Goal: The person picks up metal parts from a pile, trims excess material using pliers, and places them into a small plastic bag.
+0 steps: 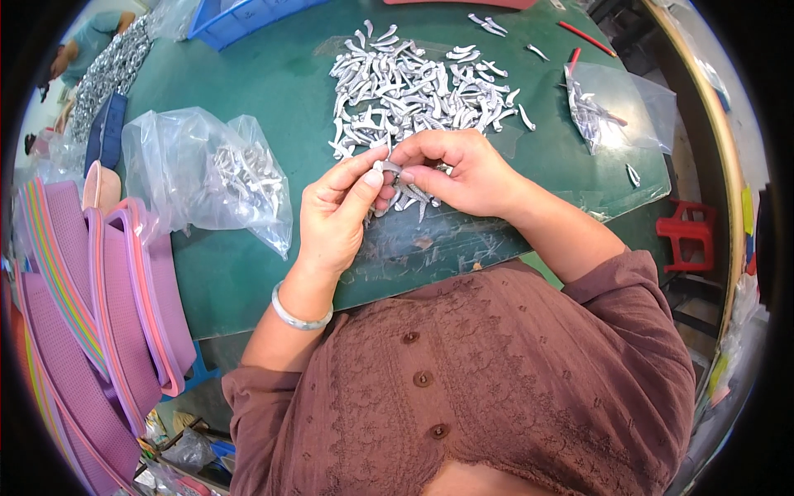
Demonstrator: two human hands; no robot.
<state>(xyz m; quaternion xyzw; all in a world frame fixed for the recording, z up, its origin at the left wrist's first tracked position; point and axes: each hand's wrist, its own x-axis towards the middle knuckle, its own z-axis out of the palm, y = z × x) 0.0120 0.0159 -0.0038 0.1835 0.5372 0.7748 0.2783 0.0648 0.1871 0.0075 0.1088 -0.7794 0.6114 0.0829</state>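
My left hand (347,198) pinches a small silver curved part (387,168) between thumb and fingers, a pale bracelet on that wrist. My right hand (451,174) grips the same part from the other side with thumb and forefinger. Just beyond both hands lies a pile of similar silver curved parts (405,91), with more of them under and beside my fingers. To the left, a clear plastic bag (165,165) holds a cluster of silver parts. At the right, another clear bag (587,112) holds some similar pieces near two red rods (587,39).
The green table (273,74) carries a blue bin (248,16) at the back. Pink padded items (145,298) stack at the left, beside a navy pouch (106,132). A red stool (686,231) stands at the right. A person (91,45) is at the far upper left.
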